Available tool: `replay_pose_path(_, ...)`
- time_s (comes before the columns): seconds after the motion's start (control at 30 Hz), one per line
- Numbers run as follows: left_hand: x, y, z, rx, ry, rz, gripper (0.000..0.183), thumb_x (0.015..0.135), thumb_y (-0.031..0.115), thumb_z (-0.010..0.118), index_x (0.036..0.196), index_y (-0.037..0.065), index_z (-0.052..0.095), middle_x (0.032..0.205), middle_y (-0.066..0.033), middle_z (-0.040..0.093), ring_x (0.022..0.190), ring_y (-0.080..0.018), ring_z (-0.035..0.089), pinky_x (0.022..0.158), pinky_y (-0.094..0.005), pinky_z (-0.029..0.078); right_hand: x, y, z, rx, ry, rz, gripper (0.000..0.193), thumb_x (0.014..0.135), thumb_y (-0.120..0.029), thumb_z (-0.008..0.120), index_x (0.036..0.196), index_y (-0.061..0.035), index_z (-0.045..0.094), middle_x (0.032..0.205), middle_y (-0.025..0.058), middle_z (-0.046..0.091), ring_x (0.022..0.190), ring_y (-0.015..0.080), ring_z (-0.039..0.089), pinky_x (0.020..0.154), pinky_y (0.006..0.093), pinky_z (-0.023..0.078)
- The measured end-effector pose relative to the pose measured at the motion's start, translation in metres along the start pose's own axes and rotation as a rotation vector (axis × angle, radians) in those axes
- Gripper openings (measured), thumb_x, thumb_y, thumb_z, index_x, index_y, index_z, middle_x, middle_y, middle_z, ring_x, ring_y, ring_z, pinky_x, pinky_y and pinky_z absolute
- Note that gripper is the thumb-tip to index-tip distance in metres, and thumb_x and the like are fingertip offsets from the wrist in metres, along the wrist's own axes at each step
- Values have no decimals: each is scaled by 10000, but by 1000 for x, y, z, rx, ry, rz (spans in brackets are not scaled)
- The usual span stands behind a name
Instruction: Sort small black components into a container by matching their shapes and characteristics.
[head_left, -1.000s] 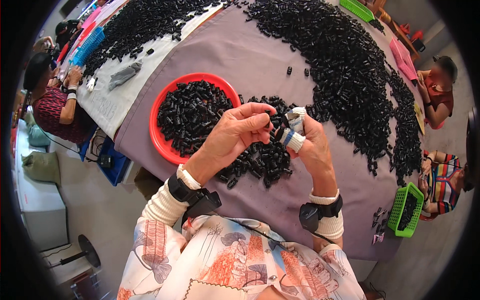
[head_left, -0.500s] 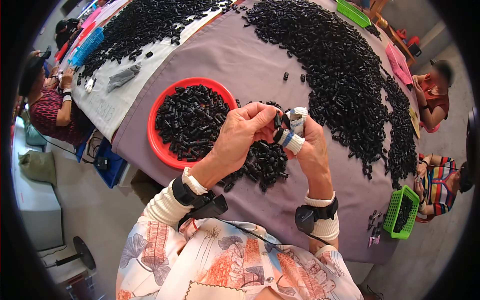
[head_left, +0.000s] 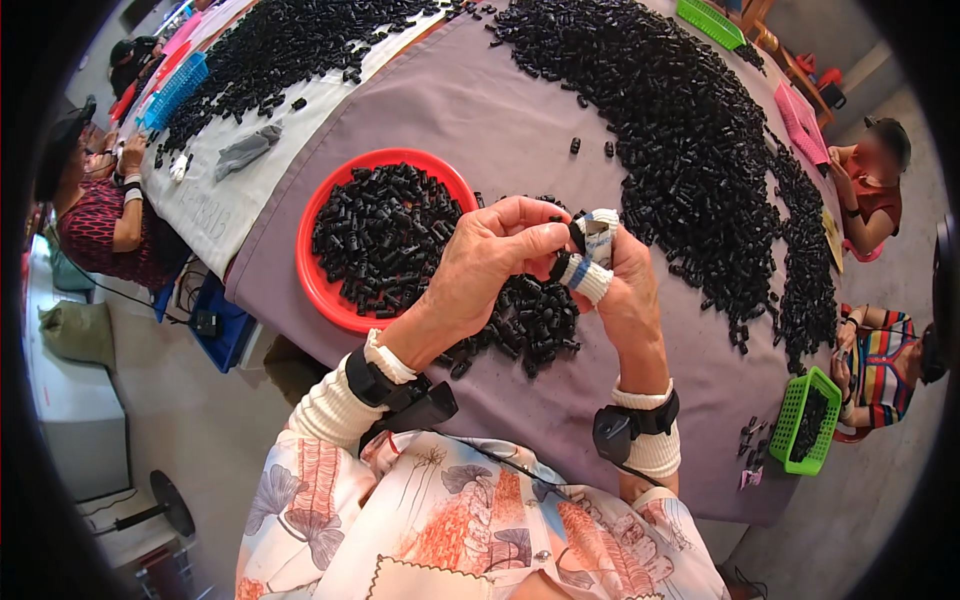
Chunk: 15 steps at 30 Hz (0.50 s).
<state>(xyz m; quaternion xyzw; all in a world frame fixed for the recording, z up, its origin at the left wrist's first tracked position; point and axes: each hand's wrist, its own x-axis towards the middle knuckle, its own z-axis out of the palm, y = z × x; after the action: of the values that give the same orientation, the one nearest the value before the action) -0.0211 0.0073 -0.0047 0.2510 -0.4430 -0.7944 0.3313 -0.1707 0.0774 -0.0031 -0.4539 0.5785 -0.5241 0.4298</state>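
Note:
My left hand (head_left: 488, 262) is closed, thumb and forefinger pinching a small black cylindrical part (head_left: 556, 219) that is mostly hidden by the fingers. Against its fingertips, my right hand (head_left: 632, 285) is curled, with white knit finger covers (head_left: 598, 232) striped blue and edged black. What its fingers grip is hidden. Below both hands lies a small heap of black parts (head_left: 535, 325) on the mauve cloth (head_left: 640, 440). Left of my left hand, a red round basin (head_left: 308, 262) holds many similar black parts.
A large pile of black parts (head_left: 670, 150) spreads over the far right of the table; another pile (head_left: 290, 50) lies far left on white cloth. A green basket (head_left: 790, 425) stands at the right edge, beside a few loose pieces. Other people sit around the table.
The black part between my fingers shows less than before, with my left thumb and forefinger now further over it. Both hands stay together in nearly the same place.

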Motion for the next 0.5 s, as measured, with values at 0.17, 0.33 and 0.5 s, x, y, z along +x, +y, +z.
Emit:
replay_pose_path(0.17, 1, -1, 1, -66, -4, -30, 209, 888, 134, 564, 1050, 6, 597, 859, -23, 619, 744, -59, 576, 684, -227, 483, 0, -3, 1, 0, 10, -2, 243, 742, -167, 721, 881, -34, 573, 672, -17, 575, 492, 26, 468, 403, 181, 361)
replay_pose_path(0.33, 1, -1, 3, -73, -8, -42, 223, 906, 152, 536, 1063, 3, 594, 860, -26, 621, 730, -63, 577, 683, -231, 484, -1, -4, 1, 28, 8, 2, 226, 746, -159, 712, 880, -40, 575, 668, -13, 590, 490, 22, 468, 402, 177, 355)
replay_pose_path(0.5, 0, -1, 1, -84, -38, -57, 245, 920, 170, 517, 1083, 0, 586, 869, -37, 624, 727, -70, 581, 682, -236, 486, 0, -2, 1, 28, 28, -6, 241, 747, -167, 720, 895, -39, 581, 671, -20, 590, 498, 22, 469, 412, 176, 356)
